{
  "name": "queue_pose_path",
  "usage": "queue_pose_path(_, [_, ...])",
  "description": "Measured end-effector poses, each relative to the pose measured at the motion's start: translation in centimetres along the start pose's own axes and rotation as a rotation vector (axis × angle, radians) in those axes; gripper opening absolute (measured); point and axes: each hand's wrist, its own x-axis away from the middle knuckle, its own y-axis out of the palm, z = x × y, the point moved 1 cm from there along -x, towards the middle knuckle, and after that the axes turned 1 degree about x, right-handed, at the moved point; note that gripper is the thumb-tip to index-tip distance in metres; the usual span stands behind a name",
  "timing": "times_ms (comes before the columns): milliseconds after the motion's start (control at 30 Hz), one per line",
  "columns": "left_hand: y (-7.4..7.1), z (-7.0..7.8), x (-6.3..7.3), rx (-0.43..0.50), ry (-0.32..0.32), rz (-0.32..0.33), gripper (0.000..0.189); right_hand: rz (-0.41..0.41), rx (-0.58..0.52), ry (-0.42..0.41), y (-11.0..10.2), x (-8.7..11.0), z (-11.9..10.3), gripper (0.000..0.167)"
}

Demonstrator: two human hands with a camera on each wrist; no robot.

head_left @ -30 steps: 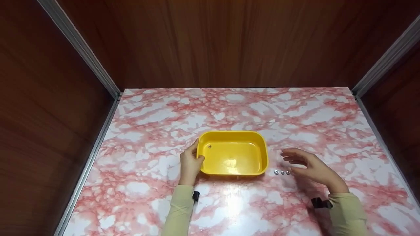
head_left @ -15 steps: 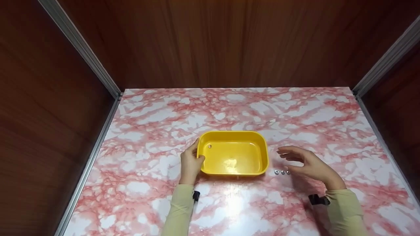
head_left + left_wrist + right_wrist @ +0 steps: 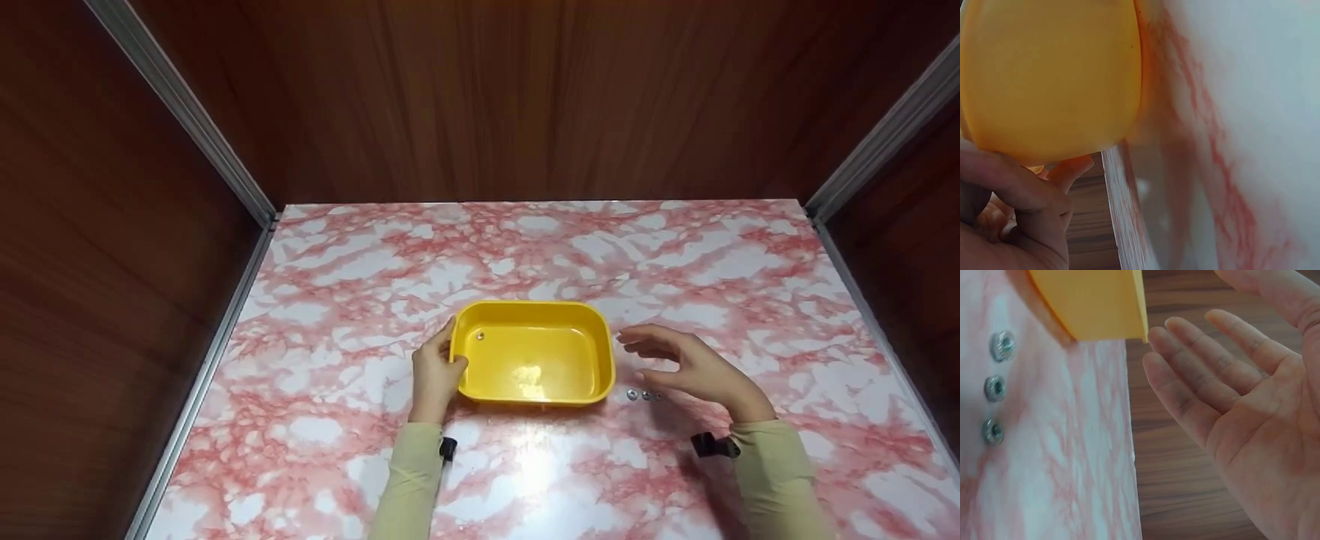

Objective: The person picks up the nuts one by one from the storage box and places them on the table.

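Observation:
A yellow rectangular plastic bin [image 3: 536,400] with rounded corners is in the middle of the head view. My left hand [image 3: 436,375] grips its left wall, thumb over the rim and fingers outside. One small metal nut [image 3: 480,337] lies inside, at the bin's far left corner. Right of the bin, my right hand [image 3: 694,367] hovers with relaxed fingers and an empty palm, fingertips close to the bin's right rim. Below that hand, three metal flange nuts [image 3: 997,388] sit in a row on the table, plain in the right wrist view.
The table [image 3: 337,322] has a red and white marbled top. A dark wood-grain panel [image 3: 480,97] stands at the back, with further panels left and right. Metal rails [image 3: 195,127] run along the corners.
My right hand has moved left and a little away from me, toward the bin's right rim. The left hand, the bin and the nuts stay where they were.

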Motion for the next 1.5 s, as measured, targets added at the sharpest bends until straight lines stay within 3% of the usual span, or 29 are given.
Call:
queue_pose_path(533, [0.0,0.0,0.2,-0.015,0.000,-0.008,0.068,-0.064,-0.044,-0.086,0.4,-2.7,-4.8,0.050])
queue_pose_path(1133, [0.0,0.0,0.2,-0.011,0.016,-0.003,0.069,-0.145,-0.096,-0.068,2.3,-5.4,-5.7,0.051])
queue_pose_path(1500, [0.0,-0.1,0.0,-0.026,0.000,-0.004,0.070,-0.159,-0.041,-0.120,2.9,-7.5,-3.6,0.052])
